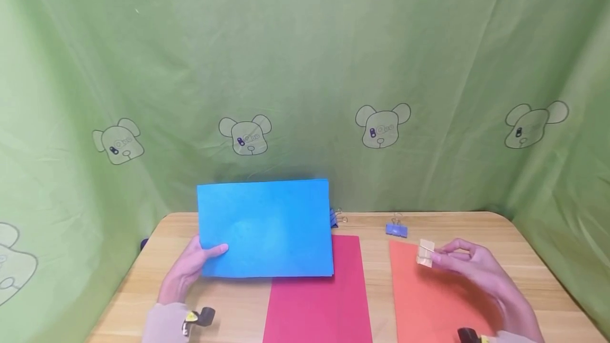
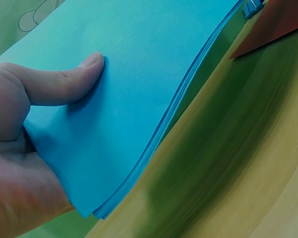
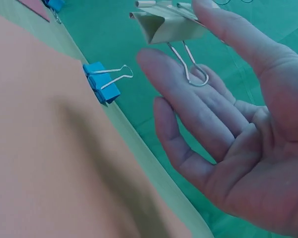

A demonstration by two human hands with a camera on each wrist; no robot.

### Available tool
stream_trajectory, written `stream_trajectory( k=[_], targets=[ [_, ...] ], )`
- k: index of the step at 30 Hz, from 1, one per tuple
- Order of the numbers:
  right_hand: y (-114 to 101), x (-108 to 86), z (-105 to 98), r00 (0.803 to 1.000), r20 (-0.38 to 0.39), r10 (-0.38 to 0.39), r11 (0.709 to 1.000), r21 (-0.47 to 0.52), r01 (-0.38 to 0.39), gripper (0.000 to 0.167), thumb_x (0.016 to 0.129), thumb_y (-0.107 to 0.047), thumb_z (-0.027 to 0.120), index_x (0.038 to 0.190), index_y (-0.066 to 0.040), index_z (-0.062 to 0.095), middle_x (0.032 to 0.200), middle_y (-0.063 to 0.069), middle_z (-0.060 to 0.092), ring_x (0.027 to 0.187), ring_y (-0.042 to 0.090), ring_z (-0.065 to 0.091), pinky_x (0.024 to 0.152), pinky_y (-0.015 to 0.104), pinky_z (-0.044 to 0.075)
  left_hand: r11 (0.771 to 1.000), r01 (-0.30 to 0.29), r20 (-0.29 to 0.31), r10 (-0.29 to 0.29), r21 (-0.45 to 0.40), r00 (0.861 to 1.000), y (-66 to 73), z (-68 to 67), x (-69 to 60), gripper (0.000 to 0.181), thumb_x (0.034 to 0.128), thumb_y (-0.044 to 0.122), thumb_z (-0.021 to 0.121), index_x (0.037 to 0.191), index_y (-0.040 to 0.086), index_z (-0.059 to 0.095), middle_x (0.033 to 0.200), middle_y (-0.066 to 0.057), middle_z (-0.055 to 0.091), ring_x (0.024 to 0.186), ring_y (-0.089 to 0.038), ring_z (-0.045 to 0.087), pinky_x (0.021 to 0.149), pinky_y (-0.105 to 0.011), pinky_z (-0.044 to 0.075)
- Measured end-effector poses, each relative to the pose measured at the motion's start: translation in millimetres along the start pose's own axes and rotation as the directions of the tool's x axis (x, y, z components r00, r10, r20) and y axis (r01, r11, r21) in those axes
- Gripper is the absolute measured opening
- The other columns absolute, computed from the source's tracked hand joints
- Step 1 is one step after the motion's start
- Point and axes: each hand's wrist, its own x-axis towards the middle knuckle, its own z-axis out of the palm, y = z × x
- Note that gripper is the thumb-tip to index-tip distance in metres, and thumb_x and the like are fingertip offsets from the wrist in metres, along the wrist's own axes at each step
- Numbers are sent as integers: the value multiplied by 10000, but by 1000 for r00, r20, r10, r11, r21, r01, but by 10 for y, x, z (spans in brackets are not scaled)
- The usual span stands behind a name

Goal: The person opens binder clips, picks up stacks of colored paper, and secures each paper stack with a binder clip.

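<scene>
My left hand (image 1: 189,264) grips a stack of blue paper (image 1: 267,226) by its left edge, thumb on the front face. The stack is held up and tilted above the table; the left wrist view shows several layered sheets along its edge. My right hand (image 1: 476,269) holds a pale yellow binder clip (image 1: 425,253) over the orange paper. In the right wrist view the thumb is against the clip (image 3: 169,27), one wire handle hangs free, and the other fingers are loosely bent below it.
Pink-red paper (image 1: 318,311) lies partly under the raised blue stack. Orange paper (image 1: 433,306) lies at the right. Two blue-purple binder clips stand near the back edge, one clip (image 1: 396,230) behind the orange paper, another clip (image 1: 334,219) beside the blue stack. A green curtain (image 1: 305,68) encloses the table (image 1: 238,306).
</scene>
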Motion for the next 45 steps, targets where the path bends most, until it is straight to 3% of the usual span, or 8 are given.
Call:
stream_trajectory(
  k=[1,4,10,17,26,32,38,45],
  targets=[
    [-37,-7,-8,987,-21,159,987,10,-159,218,1004,-338,672,1137,-171,717,1170,14,666,1072,193,613,875,246,493,1000,2,1,-2,2,1000,3,6,2,514,888,19,743,1328,-45,486,1215,-96,610,1162,-233,524,1110,-446,311],
    [-56,29,-12,984,-5,176,984,-6,-176,305,1012,-311,663,1185,-62,682,1204,113,648,1102,262,605,910,287,501,1000,9,2,-9,5,1000,12,20,5,518,888,30,750,1328,-40,487,1223,-92,614,1165,-228,524,1111,-447,315],
    [-61,98,39,984,14,177,982,65,-177,333,989,-259,701,1156,22,640,1071,98,716,1011,267,651,876,302,519,1000,19,8,-19,-6,1000,18,37,3,552,888,32,751,1361,-36,477,1270,-109,620,1194,-224,545,1145,-480,312],
    [-17,163,64,994,36,103,992,64,-105,275,991,-126,681,1160,68,584,1023,153,768,981,256,736,852,231,527,999,27,44,-26,-19,999,15,63,-6,570,884,39,754,1378,-27,480,1287,-117,649,1200,-223,595,1145,-489,347],
    [9,182,116,995,37,93,994,48,-94,321,977,-129,698,1192,77,578,1029,156,767,975,221,737,859,223,527,1000,-1,46,2,-27,999,-3,102,12,578,877,20,756,1379,-18,470,1291,-110,618,1207,-225,552,1135,-454,314],
    [6,195,128,995,56,87,994,55,-90,326,981,-123,690,1207,76,566,1048,142,768,985,205,731,864,233,529,998,-40,-36,38,-51,999,11,134,29,430,908,25,726,1261,-29,487,1163,-69,588,1145,-212,518,1142,-460,296],
    [10,204,142,997,50,60,997,40,-62,291,972,-111,699,1171,68,583,1035,138,768,975,202,729,856,244,535,993,-91,-177,76,-77,981,16,202,80,410,915,24,728,1255,-8,500,1099,9,615,1069,-134,575,1015,-279,435],
    [27,202,138,997,54,55,996,71,-59,280,970,-74,694,1167,85,576,1017,135,773,954,200,741,844,235,542,991,-115,-191,125,63,974,-92,252,118,362,876,78,796,1166,-13,600,1021,-19,659,981,-140,600,903,-250,492]
  ],
)
